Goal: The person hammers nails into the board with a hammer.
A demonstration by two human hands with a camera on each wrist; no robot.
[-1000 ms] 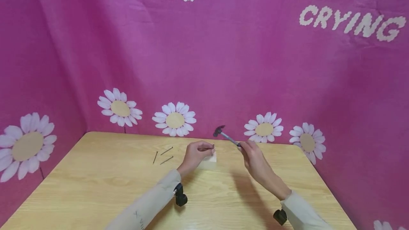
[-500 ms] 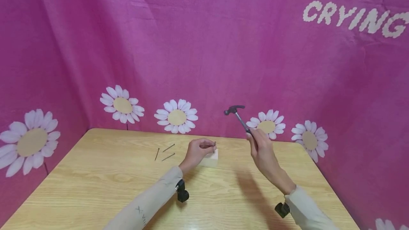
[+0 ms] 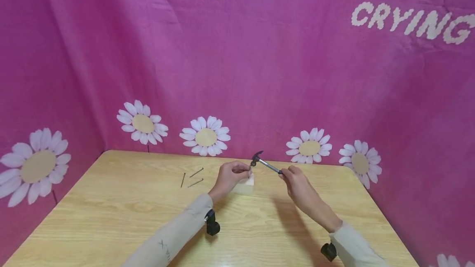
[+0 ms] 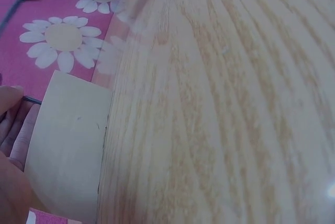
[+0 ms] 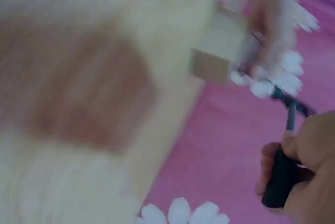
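My left hand (image 3: 231, 176) pinches a nail (image 4: 32, 100) upright between thumb and fingers, its point at the top of a pale wooden block (image 3: 243, 186). In the left wrist view the block (image 4: 68, 148) stands beside the fingers, its near face turned to the camera. My right hand (image 3: 298, 186) grips a claw hammer (image 3: 269, 165) by its dark handle. The hammer's dark head is right at the nail's top, just over the left fingertips. The right wrist view is blurred, but shows fingers curled round the black grip (image 5: 281, 179).
Several loose nails (image 3: 196, 172) lie on the wooden table (image 3: 111, 209), left of the left hand. A pink cloth (image 3: 259, 73) with daisies and white lettering hangs behind the table's far edge. Small black cameras (image 3: 212, 222) are strapped at both wrists.
The right hand first raised the hammer up and to the right, then swung it back down to the left onto the nail. The left hand kept its pinch on the nail.
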